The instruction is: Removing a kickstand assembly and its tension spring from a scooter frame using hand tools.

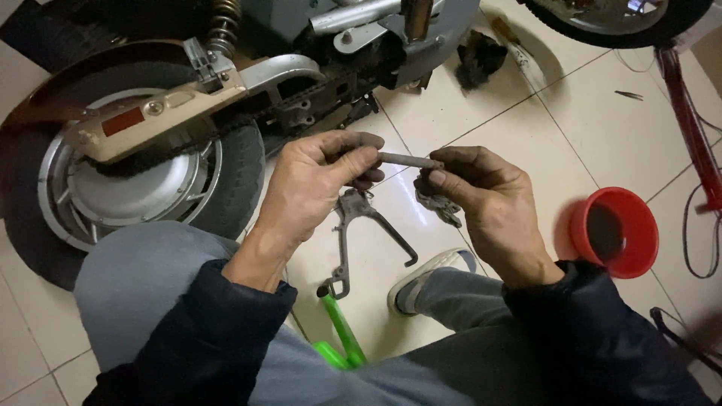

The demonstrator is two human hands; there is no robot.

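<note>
My left hand and my right hand hold a short grey metal rod between them, each gripping one end with thumb and fingers. Both hands are dirty with grease. Under my right hand I glimpse a small metal part, partly hidden by the fingers. Directly below the hands a grey metal kickstand bracket lies on the tiled floor. My knees in grey trousers and dark sleeves fill the lower part of the view.
An electric scooter's rear wheel with chain and swing arm stands at the upper left. A red cup sits on the floor at right. A green-handled tool lies by my shoe. Another wheel and red cables are at the upper right.
</note>
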